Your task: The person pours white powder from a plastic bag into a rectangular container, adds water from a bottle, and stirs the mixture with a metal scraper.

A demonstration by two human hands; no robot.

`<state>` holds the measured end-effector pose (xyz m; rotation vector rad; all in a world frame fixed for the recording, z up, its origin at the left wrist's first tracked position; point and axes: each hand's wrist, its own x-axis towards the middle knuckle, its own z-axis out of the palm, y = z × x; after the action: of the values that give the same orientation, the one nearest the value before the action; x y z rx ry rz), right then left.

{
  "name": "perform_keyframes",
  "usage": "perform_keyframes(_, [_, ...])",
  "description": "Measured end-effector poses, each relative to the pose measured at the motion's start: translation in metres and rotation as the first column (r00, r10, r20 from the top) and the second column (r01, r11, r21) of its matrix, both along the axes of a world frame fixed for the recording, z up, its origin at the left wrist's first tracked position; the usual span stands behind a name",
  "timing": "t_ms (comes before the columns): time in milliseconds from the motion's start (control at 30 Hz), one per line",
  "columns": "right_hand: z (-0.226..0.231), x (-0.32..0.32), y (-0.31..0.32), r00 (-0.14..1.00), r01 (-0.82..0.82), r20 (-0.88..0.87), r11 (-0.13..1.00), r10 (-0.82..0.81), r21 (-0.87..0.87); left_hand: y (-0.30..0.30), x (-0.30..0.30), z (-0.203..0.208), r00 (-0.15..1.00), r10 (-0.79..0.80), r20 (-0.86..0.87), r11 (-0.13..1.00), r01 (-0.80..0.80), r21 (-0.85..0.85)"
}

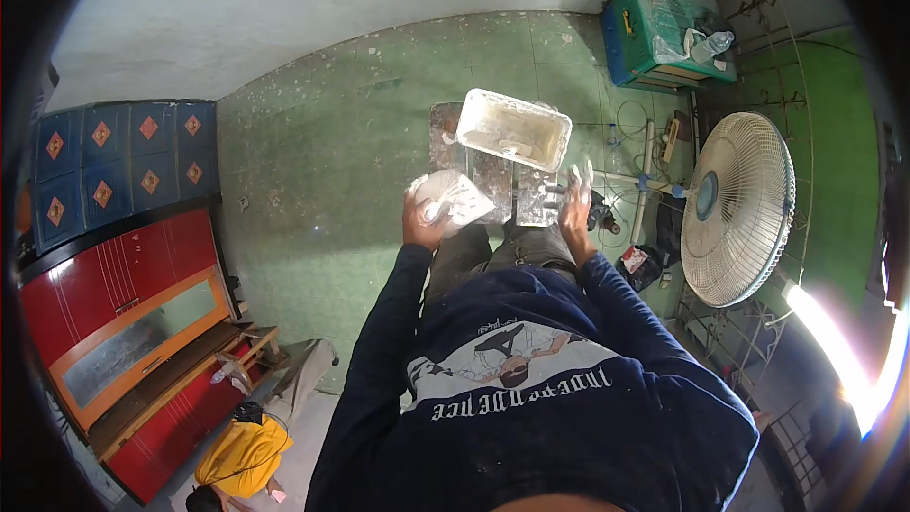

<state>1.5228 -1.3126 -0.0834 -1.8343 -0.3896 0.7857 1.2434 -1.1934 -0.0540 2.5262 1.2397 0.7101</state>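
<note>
My left hand is closed around the edge of a white, ribbed, shell-shaped piece that tapers to a point on its right; its exact kind cannot be made out. The fingers wrap it from the left side, above my knee. To the right, my right hand is raised with straight fingers and holds nothing; its fingertips are coated white. Beyond both hands a white rectangular tub, smeared with pale residue and holding a small white lump, rests on a stained low wooden bench.
A standing fan is close on my right, near a lit tube lamp. A green cabinet bears a plastic bottle. Red and blue cupboards line the left. A person in yellow is at the lower left.
</note>
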Motion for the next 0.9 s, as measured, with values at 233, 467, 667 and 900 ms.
perform_keyframes(233, [0.017, 0.039, 0.052, 0.929, -0.241, 0.225, 0.941, 0.295, -0.237, -0.013, 0.0, 0.028, 0.92, 0.295, 0.259, 0.927, -0.21, -0.311])
perform_keyframes(467, [0.034, 0.054, 0.06, 0.843, -0.361, 0.313, 0.891, 0.438, -0.273, -0.021, -0.016, 0.099, 0.851, 0.432, 0.297, 0.852, -0.278, -0.442])
perform_keyframes(667, [0.067, 0.024, 0.035, 0.678, -0.225, 0.642, 0.932, 0.358, -0.283, -0.029, -0.032, 0.123, 0.757, 0.58, 0.301, 0.734, -0.325, -0.596])
perform_keyframes(900, [0.12, -0.024, 0.017, 0.447, -0.88, 0.267, 0.473, 0.853, -0.035, -0.034, -0.046, 0.074, 0.389, 0.776, 0.495, 0.537, 0.002, -0.843])
